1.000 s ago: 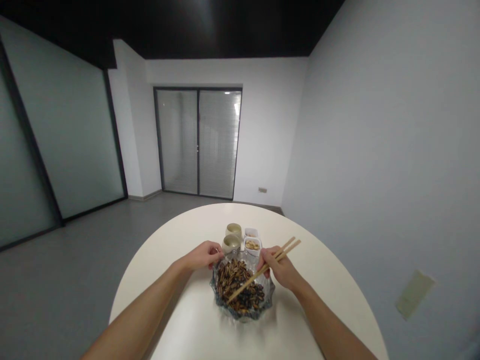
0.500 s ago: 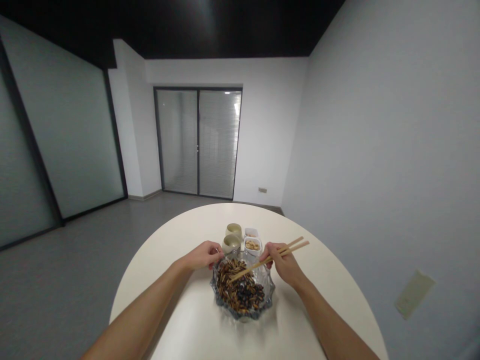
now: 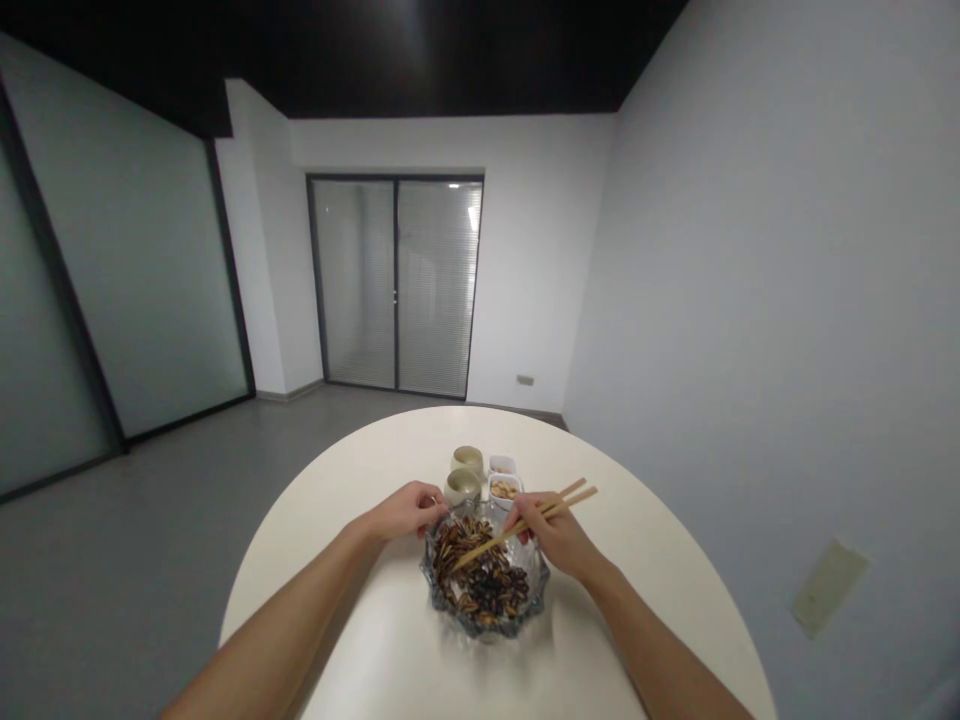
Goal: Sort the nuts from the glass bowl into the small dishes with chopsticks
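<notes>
A scalloped clear glass bowl (image 3: 538, 590) stands on the table, holding brown striped seeds (image 3: 454, 542) on the left and back and a dark, nearly black cluster of seeds (image 3: 495, 590) toward the front right. My left hand (image 3: 411, 508) grips the bowl's back-left rim with curled fingers. Wooden chopsticks (image 3: 487, 546) are held in my right hand (image 3: 551, 530), which hangs over the bowl's back-right rim. Their tips reach down into the striped seeds on the left side. Whether a seed is pinched between the tips is too small to tell.
Behind the bowl are two pale green cups (image 3: 463, 487), one behind the other. To their right sit two small white dishes; the nearer holds pale nuts (image 3: 502, 489), the farther dish (image 3: 502, 465) something unclear. Everything rests on a round white table (image 3: 360, 640). A wall (image 3: 712, 350) rises at right.
My right hand has moved left and slightly down with the chopsticks, whose tips have shifted left and down among the striped seeds. My left hand stays on the rim.
</notes>
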Motion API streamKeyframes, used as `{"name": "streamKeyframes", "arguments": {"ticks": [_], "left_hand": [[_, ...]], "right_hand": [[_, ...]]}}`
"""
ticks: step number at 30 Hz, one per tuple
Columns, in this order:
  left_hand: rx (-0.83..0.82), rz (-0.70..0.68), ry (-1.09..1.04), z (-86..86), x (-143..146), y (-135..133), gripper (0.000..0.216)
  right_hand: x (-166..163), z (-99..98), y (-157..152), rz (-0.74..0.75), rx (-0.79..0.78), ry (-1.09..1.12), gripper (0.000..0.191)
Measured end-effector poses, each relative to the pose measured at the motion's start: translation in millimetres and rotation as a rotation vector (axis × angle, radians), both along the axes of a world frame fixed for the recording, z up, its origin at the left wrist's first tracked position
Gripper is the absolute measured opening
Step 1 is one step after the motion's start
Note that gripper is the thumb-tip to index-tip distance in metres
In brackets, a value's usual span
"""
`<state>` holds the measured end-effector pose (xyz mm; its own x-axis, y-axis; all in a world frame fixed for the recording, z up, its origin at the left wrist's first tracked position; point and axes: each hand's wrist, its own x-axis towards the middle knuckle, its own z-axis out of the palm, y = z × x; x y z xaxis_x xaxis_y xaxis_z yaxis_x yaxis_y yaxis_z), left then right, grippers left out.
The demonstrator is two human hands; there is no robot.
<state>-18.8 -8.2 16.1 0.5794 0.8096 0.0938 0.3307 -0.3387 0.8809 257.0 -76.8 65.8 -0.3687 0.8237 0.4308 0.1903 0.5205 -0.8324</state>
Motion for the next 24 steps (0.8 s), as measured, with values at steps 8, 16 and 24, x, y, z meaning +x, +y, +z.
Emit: {"name": "streamKeyframes", "arguments": {"ticks": [8, 16, 24], "left_hand": [[0.002, 0.004, 0.011, -0.4, -0.8, -0.6, 0.047], [0.002, 0.001, 0.005, -0.7, -1.6, -1.2, 0.048], [-0.002, -0.001, -0.004, -1.4, -1.1, -0.7, 0.050]], "right_hand": [[8.8, 7.7, 2.3, -0.120, 0.081, 0.063, 0.059], [12.1, 7.3, 5.2, -0.242, 0.079, 0.093, 0.063], [8.6, 1.0, 8.2, -0.207, 0.035, 0.071, 0.059]]}}
